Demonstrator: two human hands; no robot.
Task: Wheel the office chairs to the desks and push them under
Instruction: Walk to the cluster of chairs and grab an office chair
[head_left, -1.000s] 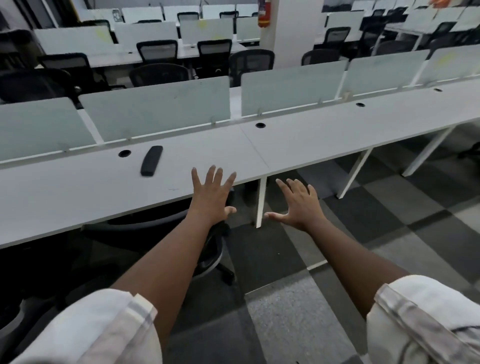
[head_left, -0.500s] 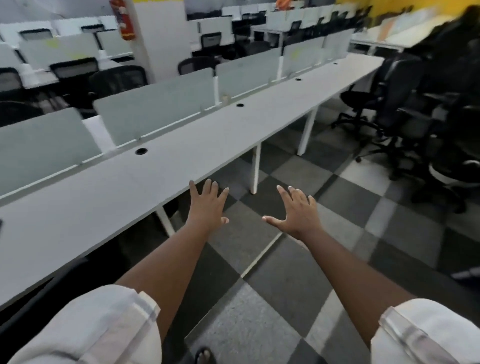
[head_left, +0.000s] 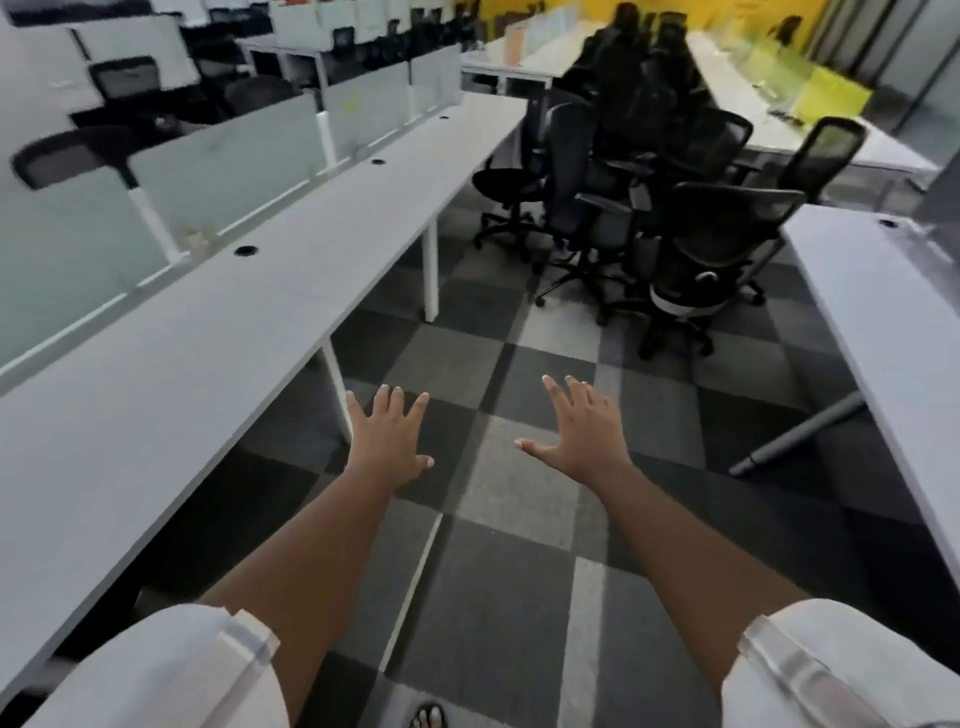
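View swung toward chairs (head_left: 670, 208) (clustered) | left hand (head_left: 387, 441), right hand (head_left: 584, 431) spread, empty

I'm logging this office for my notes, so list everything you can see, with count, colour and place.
long white desk: one, white, left side, running away from the camera
frosted glass divider panels: several, pale grey-green, along the far edge of that desk
black round cable holes: at least two, black, in that desk's top
black mesh office chairs: a cluster, exact count unclear, black, in the aisle ahead, not under any desk
second white desk: one, white, right edge
checkered carpet tiles: grey, dark and pale squares, floor
yellow wall: far background
left hand: open, fingers spread, holding nothing
right hand: open, fingers spread, holding nothing
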